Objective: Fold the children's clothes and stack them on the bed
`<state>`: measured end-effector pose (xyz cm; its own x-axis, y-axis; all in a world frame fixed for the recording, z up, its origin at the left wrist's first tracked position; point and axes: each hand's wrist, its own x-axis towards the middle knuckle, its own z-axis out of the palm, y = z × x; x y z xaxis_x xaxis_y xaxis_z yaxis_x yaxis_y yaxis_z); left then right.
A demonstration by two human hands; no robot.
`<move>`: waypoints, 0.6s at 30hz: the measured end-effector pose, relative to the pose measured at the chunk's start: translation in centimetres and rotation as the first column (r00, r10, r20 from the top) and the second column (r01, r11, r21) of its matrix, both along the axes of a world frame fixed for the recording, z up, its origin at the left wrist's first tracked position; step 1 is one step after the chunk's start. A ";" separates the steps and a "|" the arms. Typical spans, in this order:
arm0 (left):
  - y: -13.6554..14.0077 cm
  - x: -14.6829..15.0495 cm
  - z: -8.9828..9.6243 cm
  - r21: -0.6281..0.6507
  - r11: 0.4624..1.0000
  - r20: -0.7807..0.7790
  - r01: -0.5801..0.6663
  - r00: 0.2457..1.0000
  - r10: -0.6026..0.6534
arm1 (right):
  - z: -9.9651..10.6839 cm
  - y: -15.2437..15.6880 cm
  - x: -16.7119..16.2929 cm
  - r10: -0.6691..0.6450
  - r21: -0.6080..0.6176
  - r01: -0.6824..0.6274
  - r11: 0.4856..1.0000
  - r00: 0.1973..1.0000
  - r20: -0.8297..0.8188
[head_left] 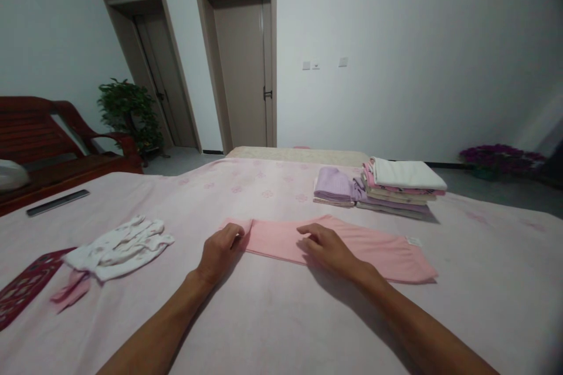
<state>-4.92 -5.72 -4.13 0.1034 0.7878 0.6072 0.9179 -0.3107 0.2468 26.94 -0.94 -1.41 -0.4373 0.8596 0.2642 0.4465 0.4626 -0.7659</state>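
Note:
A pair of pink pants (369, 244), folded lengthwise, lies flat across the bed in front of me. Its narrow leg end points left, and a white label shows at the wide waist end on the right. My left hand (222, 251) is closed on the leg end, pinching the cloth, which rises in a small crease beside the fingers. Over the middle of the leg is my right hand (328, 247), empty, its fingers loosely bent and apart. Whether its fingertips touch the cloth I cannot tell.
Folded clothes (396, 190) are stacked at the back right, beside a smaller purple folded pile (333, 184). At left lie a crumpled white garment (125, 246), a dark red patterned cloth (33, 284) and a dark flat bar (58, 203). A wooden bench (65, 140) stands beyond.

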 end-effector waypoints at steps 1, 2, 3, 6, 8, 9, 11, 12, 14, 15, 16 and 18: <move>-0.1 0.3 -0.2 0.029 0.997 -0.003 0.078 0.997 -0.078 | -0.1 0.2 -2.0 0.025 -0.085 -0.033 0.996 0.995 -0.093; -0.1 0.6 -0.3 0.058 0.987 0.004 0.151 0.988 -0.151 | -0.4 0.4 -3.8 0.035 -0.183 -0.069 0.981 0.982 -0.186; -0.1 0.8 -0.4 0.084 0.973 0.022 0.217 0.975 -0.219 | -0.7 0.7 -5.6 0.032 -0.276 -0.111 0.955 0.961 -0.275; -0.1 1.2 -0.2 0.151 0.931 0.095 0.332 0.933 -0.348 | -1.7 1.4 -9.5 0.028 -0.393 -0.220 0.893 0.898 -0.440; -0.2 1.3 0.1 0.172 0.917 0.119 0.360 0.916 -0.382 | -2.1 1.8 -10.9 0.030 -0.386 -0.237 0.892 0.881 -0.472; -0.3 1.4 0.2 0.175 0.912 0.125 0.370 0.911 -0.394 | -2.2 2.0 -11.3 0.034 -0.372 -0.236 0.898 0.880 -0.475; -0.4 1.5 0.4 0.174 0.902 0.137 0.396 0.897 -0.420 | -2.2 2.1 -11.5 0.045 -0.344 -0.229 0.911 0.882 -0.468; -0.4 1.5 0.4 0.170 0.894 0.144 0.414 0.887 -0.438 | -2.1 2.1 -11.5 0.048 -0.338 -0.227 0.914 0.885 -0.463; -0.3 1.6 0.2 0.160 0.877 0.165 0.452 0.864 -0.476 | -1.9 2.0 -11.4 0.054 -0.353 -0.240 0.904 0.884 -0.464; -0.2 1.7 0.1 0.160 0.869 0.175 0.469 0.853 -0.493 | -1.8 1.9 -11.3 0.058 -0.372 -0.256 0.892 0.882 -0.467; -0.1 1.8 -0.1 0.163 0.861 0.184 0.482 0.843 -0.506 | -1.7 1.8 -11.3 0.064 -0.389 -0.274 0.879 0.878 -0.474; 0.1 1.8 -0.4 0.185 0.850 0.203 0.493 0.827 -0.524 | -1.6 1.7 -11.2 0.080 -0.408 -0.307 0.860 0.870 -0.486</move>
